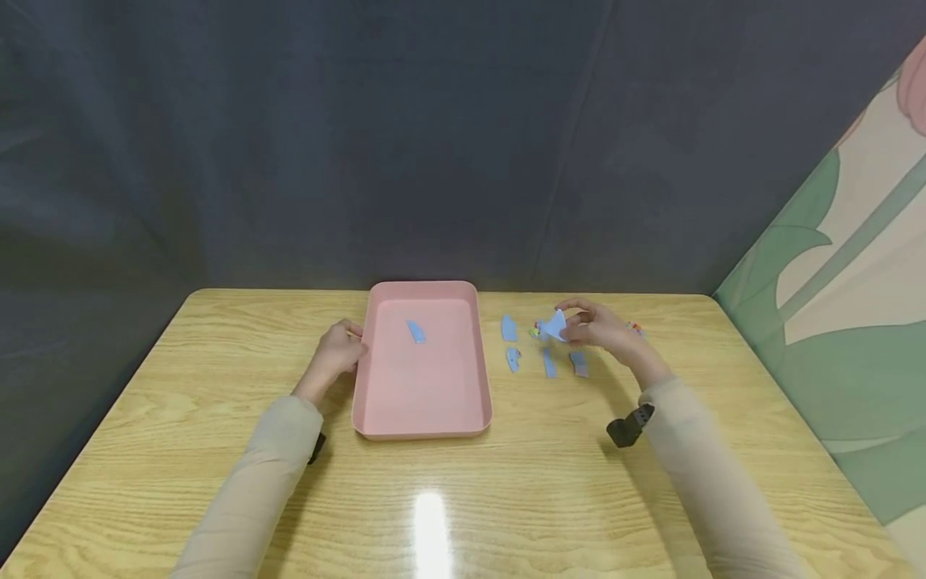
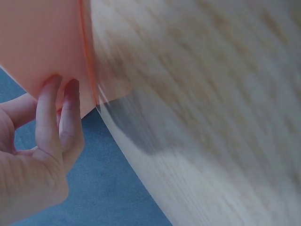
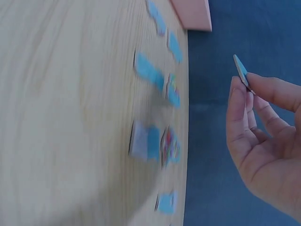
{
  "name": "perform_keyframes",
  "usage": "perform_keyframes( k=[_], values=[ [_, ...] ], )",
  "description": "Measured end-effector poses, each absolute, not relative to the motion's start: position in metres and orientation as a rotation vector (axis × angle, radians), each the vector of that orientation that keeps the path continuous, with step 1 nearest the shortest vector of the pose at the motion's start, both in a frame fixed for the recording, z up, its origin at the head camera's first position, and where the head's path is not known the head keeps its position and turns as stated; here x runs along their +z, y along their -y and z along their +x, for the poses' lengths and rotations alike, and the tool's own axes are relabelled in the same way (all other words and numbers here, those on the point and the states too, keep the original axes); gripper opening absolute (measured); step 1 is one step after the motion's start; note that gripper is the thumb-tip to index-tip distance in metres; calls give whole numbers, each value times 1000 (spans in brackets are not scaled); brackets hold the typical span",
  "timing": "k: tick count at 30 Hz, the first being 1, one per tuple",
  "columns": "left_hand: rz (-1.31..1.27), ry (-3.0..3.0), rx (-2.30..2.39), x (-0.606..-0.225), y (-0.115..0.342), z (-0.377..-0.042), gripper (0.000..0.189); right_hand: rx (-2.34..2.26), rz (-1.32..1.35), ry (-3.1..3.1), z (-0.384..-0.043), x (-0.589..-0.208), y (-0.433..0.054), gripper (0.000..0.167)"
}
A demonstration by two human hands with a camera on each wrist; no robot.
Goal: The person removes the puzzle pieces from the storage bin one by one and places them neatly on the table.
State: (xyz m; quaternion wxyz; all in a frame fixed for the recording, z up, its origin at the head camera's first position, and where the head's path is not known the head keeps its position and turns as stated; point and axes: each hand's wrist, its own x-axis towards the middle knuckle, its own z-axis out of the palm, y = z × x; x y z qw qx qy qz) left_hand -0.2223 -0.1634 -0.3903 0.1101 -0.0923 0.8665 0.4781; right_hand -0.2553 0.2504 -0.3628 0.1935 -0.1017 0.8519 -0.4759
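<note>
My left hand (image 1: 338,352) holds the left side wall of a pink tray (image 1: 423,394). In the left wrist view its fingers (image 2: 48,115) press the tray's outer wall, while the thumb is partly hidden behind the rim. Above the table on the right, my right hand (image 1: 599,328) pinches a flat light-blue puzzle piece (image 1: 555,326) between thumb and fingers; the right wrist view shows the piece (image 3: 241,70) nearly edge-on. One blue piece (image 1: 415,331) lies inside the tray, toward its far end.
Several loose pieces lie right of the tray, among them a plain blue one (image 1: 510,328), a narrow one (image 1: 550,363) and a two-toned one (image 1: 579,364). A colourful printed piece (image 3: 170,146) lies near the table's far edge. A dark curtain (image 1: 463,145) hangs behind the table.
</note>
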Motion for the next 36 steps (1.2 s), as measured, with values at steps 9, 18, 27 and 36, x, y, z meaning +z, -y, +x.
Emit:
perform_keyframes(
  k=[9, 18, 27, 36],
  values=[
    [-269, -2543, 1427, -390, 162, -222, 37, -1300, -207, -2426, -246, -368, -285, 50],
    [-271, -2541, 1442, -391, 161, -222, 37, -1238, -205, -2397, -235, -382, -307, 46],
    [-284, -2546, 1422, -391, 160, -221, 38, -1263, -129, -2345, -231, -392, -326, 45],
    [-278, -2549, 1411, -391, 160, -221, 37, -1255, -79, -2345, -227, -394, -335, 44]
  ],
)
